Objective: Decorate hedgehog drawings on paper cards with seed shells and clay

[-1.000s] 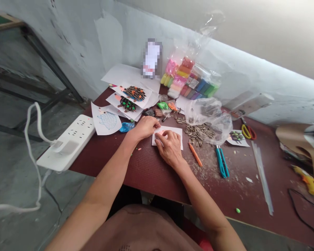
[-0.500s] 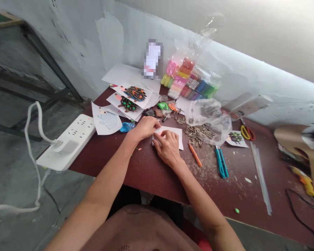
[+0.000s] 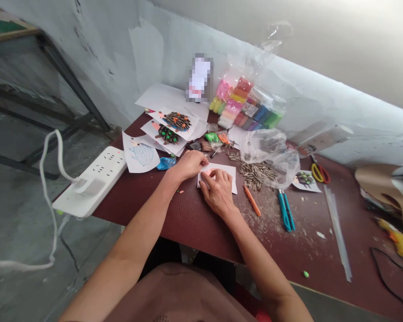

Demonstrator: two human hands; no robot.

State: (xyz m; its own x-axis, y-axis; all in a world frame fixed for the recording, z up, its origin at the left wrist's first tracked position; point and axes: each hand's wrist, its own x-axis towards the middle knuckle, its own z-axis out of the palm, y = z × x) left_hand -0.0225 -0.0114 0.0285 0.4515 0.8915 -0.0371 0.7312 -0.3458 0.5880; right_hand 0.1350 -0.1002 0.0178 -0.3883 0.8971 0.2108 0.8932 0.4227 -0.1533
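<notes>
A small white sheet of paper (image 3: 229,171) lies flat on the table under my hands. Peach-coloured modelling clay (image 3: 208,171) shows on it between my fingers. My left hand (image 3: 192,163) is closed at the upper left of the sheet, thumb and fingers bent together beside the clay; whatever they pinch is too small to make out. My right hand (image 3: 219,190) rests on the sheet with bent fingers and thumb apart, its forefinger touching the clay. Sunflower seeds (image 3: 257,173) are heaped to the right. An orange clay tool (image 3: 252,201) lies nearby.
Hedgehog pictures with seed spines (image 3: 176,121) and a blue hedgehog drawing (image 3: 140,154) lie left. Bagged coloured clay (image 3: 245,105) leans on the wall beside a blurred phone (image 3: 199,78). Teal-handled pliers (image 3: 286,211), scissors (image 3: 319,172) and a glue gun (image 3: 396,237) lie right; a power strip (image 3: 90,181), left.
The whole view has shifted slightly. My right hand's fingers have moved a little over the clay, more of which shows now. My left hand stays at the sheet's upper left.
</notes>
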